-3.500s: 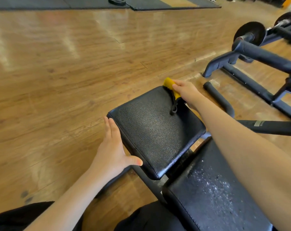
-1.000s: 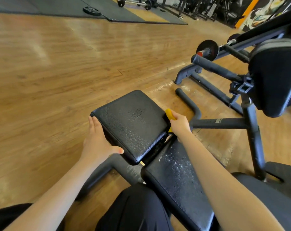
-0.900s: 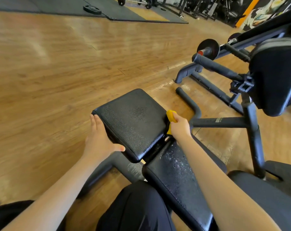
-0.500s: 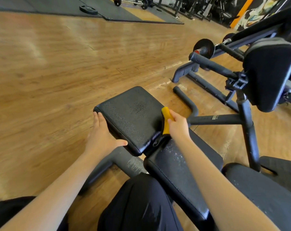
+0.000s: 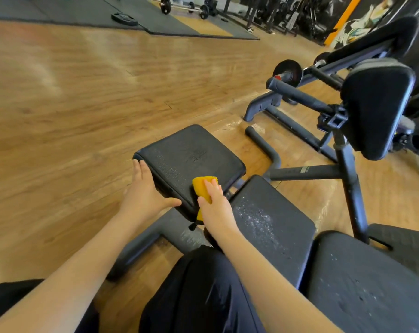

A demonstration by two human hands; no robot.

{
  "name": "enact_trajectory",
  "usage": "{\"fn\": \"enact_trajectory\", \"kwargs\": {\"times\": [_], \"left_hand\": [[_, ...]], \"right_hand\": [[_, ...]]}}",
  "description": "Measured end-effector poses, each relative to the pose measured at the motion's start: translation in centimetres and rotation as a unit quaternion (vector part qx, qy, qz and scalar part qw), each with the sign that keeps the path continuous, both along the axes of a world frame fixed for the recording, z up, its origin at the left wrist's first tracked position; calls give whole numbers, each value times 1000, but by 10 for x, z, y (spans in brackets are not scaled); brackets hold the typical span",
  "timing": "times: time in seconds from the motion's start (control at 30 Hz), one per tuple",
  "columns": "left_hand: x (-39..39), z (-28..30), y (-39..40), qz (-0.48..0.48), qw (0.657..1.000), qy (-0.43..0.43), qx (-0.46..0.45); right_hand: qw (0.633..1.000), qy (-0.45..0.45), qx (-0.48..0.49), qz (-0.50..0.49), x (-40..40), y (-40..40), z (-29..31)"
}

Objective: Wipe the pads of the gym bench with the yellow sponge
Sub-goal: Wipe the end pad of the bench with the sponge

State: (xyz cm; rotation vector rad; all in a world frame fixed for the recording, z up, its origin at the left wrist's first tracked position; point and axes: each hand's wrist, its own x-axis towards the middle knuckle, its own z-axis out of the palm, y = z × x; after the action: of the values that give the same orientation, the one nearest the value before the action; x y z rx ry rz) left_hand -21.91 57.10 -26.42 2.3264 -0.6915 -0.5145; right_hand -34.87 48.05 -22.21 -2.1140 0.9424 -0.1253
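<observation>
The gym bench has a square black seat pad (image 5: 191,155) in the middle of the view and a longer black pad (image 5: 273,217) next to it, speckled with white flecks. My right hand (image 5: 215,205) presses the yellow sponge (image 5: 202,187) flat against the near corner of the seat pad, fingers lying over the sponge. My left hand (image 5: 146,191) rests on the seat pad's left edge with straight fingers and the thumb spread along the near side.
A third black pad (image 5: 362,284) lies at the lower right. A dark metal frame with a raised arm pad (image 5: 376,104) and a barbell (image 5: 287,73) stands to the right. Wooden floor (image 5: 83,104) spreads left; black mats and weights lie at the back.
My right hand slid the sponge from the seat pad's far corner along its right edge to the near corner. My left hand stayed on the left edge. The camera lifted and turned right.
</observation>
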Motion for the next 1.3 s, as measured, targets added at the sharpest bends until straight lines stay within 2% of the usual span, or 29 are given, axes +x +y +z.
{"fn": "enact_trajectory", "kwargs": {"times": [0.1, 0.17, 0.27, 0.33, 0.5, 0.53, 0.63, 0.77, 0.9, 0.97, 1.1, 1.2, 1.3], "left_hand": [[2, 2, 9, -36, 999, -17, 23], [4, 6, 16, -75, 995, -32, 52], [13, 13, 25, -136, 985, -40, 100], [18, 14, 30, -153, 984, -25, 93], [16, 10, 33, -166, 982, -33, 85], [17, 8, 34, -169, 981, -31, 87], [23, 5, 35, -182, 979, -21, 86], [26, 2, 37, -192, 978, -29, 80], [24, 0, 38, -204, 969, -81, 115], [23, -1, 37, -201, 966, -97, 127], [23, -4, 39, -192, 966, -116, 132], [25, -10, 44, -193, 962, -141, 134], [21, -14, 44, -189, 963, -148, 126]], "right_hand": [[983, 85, -149, 71, 1, -10, -6], [975, 94, -193, 55, 6, 4, -14], [975, 67, -208, 28, 12, 36, -26], [976, 47, -209, 41, 10, 41, -29], [971, 23, -180, 156, -13, 18, -15], [962, 34, -189, 195, -18, 13, -11], [902, 116, -298, 290, -19, -6, -10], [885, 117, -365, 265, -3, -1, -29], [866, 133, -411, 251, 21, 5, -29], [866, 138, -400, 266, 42, 10, -22], [899, 121, -308, 287, 46, 9, -5], [867, 154, -368, 299, 23, 7, -12], [875, 140, -381, 264, 41, 12, -22]]}}
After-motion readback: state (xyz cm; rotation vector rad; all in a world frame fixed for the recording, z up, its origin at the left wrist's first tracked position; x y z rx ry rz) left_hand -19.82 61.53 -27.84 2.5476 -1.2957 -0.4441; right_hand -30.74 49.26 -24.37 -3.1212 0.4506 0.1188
